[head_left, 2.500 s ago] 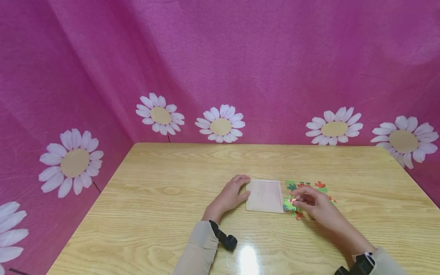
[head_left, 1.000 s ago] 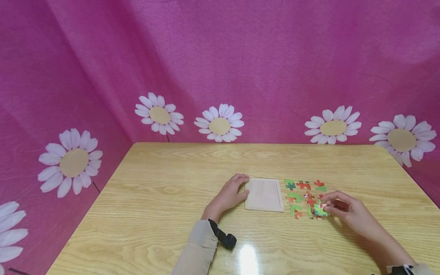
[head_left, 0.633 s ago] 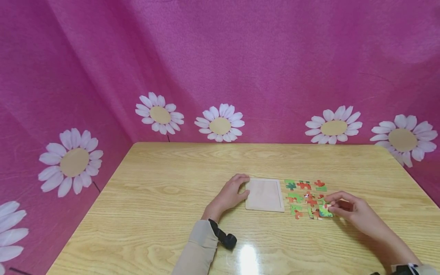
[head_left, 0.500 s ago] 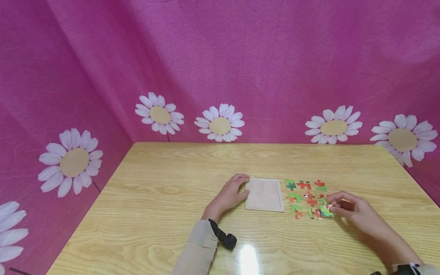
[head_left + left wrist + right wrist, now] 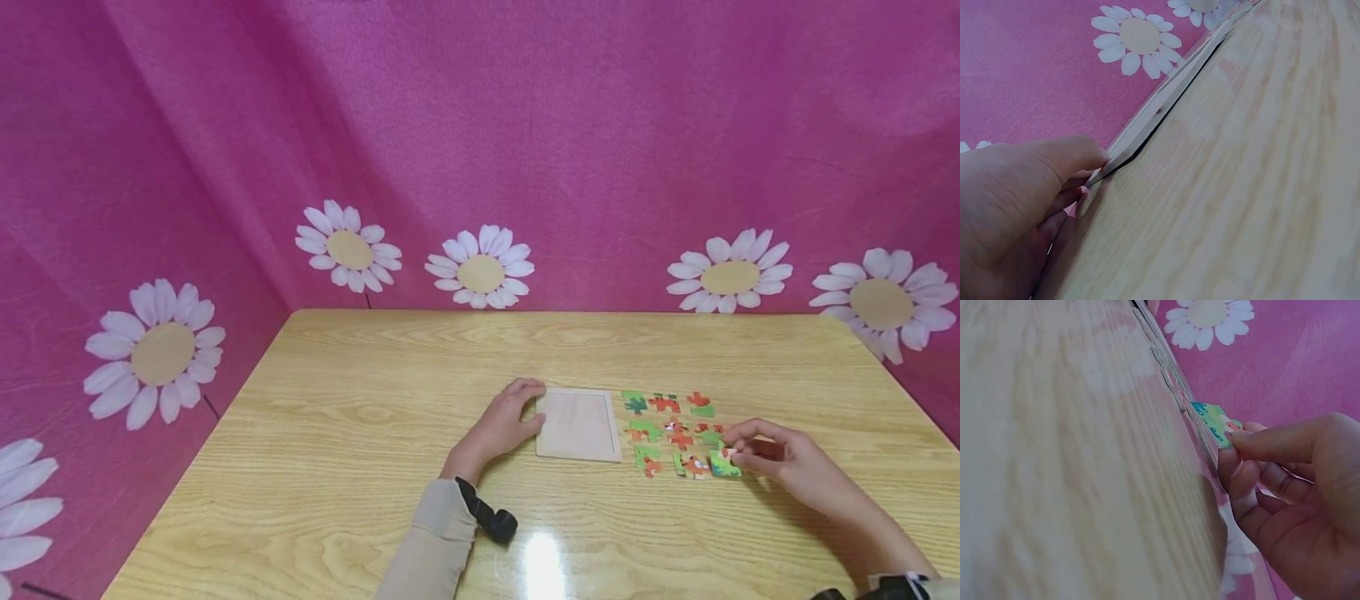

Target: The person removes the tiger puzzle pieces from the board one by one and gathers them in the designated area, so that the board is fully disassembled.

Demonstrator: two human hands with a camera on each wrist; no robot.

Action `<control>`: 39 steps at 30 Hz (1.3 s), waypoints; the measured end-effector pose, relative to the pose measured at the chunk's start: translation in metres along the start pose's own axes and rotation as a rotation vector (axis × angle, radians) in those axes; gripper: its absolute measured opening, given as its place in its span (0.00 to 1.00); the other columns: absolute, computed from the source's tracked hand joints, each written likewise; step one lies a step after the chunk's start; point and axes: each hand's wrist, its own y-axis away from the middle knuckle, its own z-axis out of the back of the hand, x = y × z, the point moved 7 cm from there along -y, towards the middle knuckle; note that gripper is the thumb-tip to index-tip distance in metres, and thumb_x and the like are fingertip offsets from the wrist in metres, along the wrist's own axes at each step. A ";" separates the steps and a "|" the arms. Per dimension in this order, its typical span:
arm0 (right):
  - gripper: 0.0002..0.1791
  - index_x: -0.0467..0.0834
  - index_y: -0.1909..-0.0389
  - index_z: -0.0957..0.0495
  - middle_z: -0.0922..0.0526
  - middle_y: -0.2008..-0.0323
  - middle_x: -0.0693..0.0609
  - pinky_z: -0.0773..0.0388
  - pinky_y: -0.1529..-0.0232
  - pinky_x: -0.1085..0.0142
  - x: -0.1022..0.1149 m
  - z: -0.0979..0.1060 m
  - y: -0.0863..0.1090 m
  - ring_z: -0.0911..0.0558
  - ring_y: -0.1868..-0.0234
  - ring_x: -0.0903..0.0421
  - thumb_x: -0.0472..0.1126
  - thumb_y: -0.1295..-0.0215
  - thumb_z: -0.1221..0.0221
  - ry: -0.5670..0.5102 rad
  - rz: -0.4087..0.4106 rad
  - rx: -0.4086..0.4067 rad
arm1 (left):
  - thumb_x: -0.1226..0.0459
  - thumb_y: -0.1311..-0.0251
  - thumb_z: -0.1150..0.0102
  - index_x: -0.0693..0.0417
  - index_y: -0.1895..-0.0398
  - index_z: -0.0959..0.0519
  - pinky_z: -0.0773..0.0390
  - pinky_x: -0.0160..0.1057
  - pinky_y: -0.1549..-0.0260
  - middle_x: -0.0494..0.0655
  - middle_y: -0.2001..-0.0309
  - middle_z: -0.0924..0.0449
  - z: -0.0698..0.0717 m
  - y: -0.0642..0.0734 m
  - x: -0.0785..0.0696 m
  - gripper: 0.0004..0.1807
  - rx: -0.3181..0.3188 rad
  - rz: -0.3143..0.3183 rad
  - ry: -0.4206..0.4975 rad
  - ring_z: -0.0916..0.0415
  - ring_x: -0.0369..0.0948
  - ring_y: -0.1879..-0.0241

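A puzzle piece [image 5: 725, 462], green with blue and a spot of red, is pinched between thumb and fingers of my right hand [image 5: 787, 458]. In the right wrist view that puzzle piece [image 5: 1213, 424] is tilted up off the table. Several jigsaw pieces [image 5: 678, 434] in green and orange lie in rough rows to the left of this hand. Beside them sits a shallow wooden puzzle tray [image 5: 577, 425] with a bare inside. My left hand [image 5: 504, 422] grips the tray's left edge; in the left wrist view the thumb presses on the tray's corner [image 5: 1124, 150].
The wood-grain table [image 5: 315, 483] runs back to a pink cloth [image 5: 570, 150] printed with white daisies. Black wrist cameras [image 5: 495, 523] sit on both wrists. A bright reflection [image 5: 542, 558] shows near the front of the table.
My right hand has moved right with its puzzle piece, from beside the tray to the near right end of the jigsaw pieces. The left hand and tray have stayed put.
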 end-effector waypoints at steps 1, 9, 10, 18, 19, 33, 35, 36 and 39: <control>0.08 0.32 0.53 0.18 0.17 0.56 0.70 0.25 0.69 0.71 -0.001 0.000 0.001 0.19 0.60 0.71 0.22 0.28 0.36 0.000 -0.005 -0.001 | 0.71 0.24 0.38 0.73 0.29 0.25 0.36 0.50 0.22 0.63 0.28 0.27 0.000 0.000 0.000 0.24 0.000 -0.001 -0.001 0.32 0.57 0.25; 0.07 0.33 0.53 0.18 0.17 0.57 0.68 0.26 0.70 0.70 -0.005 0.003 0.002 0.19 0.61 0.70 0.22 0.27 0.37 -0.015 0.002 0.017 | 0.71 0.23 0.38 0.72 0.28 0.25 0.36 0.48 0.22 0.62 0.27 0.27 0.000 -0.001 0.000 0.24 0.005 0.014 -0.006 0.32 0.56 0.24; 0.07 0.33 0.53 0.18 0.17 0.57 0.68 0.25 0.69 0.71 -0.006 0.003 0.002 0.19 0.61 0.70 0.22 0.27 0.37 -0.012 -0.004 0.019 | 0.71 0.23 0.38 0.71 0.28 0.25 0.36 0.48 0.21 0.62 0.27 0.27 0.000 -0.001 0.000 0.24 0.006 0.019 -0.004 0.32 0.56 0.24; 0.06 0.31 0.52 0.19 0.16 0.58 0.67 0.24 0.68 0.72 -0.007 0.003 0.002 0.18 0.60 0.69 0.22 0.26 0.38 0.004 -0.032 0.026 | 0.71 0.24 0.38 0.72 0.29 0.25 0.36 0.49 0.22 0.62 0.27 0.27 -0.001 0.000 0.000 0.24 0.002 0.012 -0.011 0.32 0.57 0.25; 0.06 0.31 0.52 0.19 0.16 0.58 0.66 0.24 0.68 0.72 -0.007 0.003 0.002 0.18 0.61 0.69 0.22 0.26 0.38 0.005 -0.030 0.025 | 0.71 0.24 0.38 0.72 0.28 0.25 0.36 0.49 0.22 0.62 0.27 0.27 0.000 0.000 0.000 0.24 0.003 0.012 -0.007 0.32 0.57 0.25; 0.08 0.30 0.54 0.18 0.19 0.66 0.56 0.29 0.72 0.69 -0.005 0.002 0.000 0.27 0.66 0.65 0.20 0.30 0.35 0.112 0.028 -0.006 | 0.71 0.24 0.38 0.71 0.28 0.25 0.36 0.49 0.22 0.62 0.27 0.27 0.000 -0.001 0.000 0.24 0.001 0.015 -0.007 0.32 0.57 0.25; 0.08 0.30 0.54 0.18 0.20 0.66 0.56 0.30 0.74 0.68 -0.006 0.002 0.000 0.27 0.67 0.65 0.20 0.30 0.35 0.110 0.033 0.001 | 0.70 0.24 0.38 0.71 0.28 0.24 0.36 0.48 0.22 0.62 0.27 0.27 0.000 -0.001 0.000 0.24 0.003 0.019 -0.012 0.32 0.56 0.24; 0.08 0.30 0.54 0.18 0.21 0.67 0.57 0.30 0.75 0.68 -0.006 0.002 0.000 0.28 0.67 0.65 0.19 0.30 0.36 0.113 0.036 0.006 | 0.70 0.24 0.38 0.71 0.28 0.24 0.35 0.48 0.22 0.61 0.27 0.27 0.000 -0.001 0.000 0.24 0.003 0.020 -0.013 0.32 0.56 0.24; 0.08 0.29 0.54 0.18 0.23 0.67 0.58 0.31 0.77 0.67 -0.006 0.001 0.000 0.28 0.68 0.64 0.19 0.30 0.36 0.114 0.038 0.014 | 0.70 0.24 0.37 0.71 0.28 0.25 0.35 0.48 0.22 0.61 0.27 0.27 0.000 -0.001 0.001 0.24 0.004 0.021 -0.012 0.32 0.56 0.24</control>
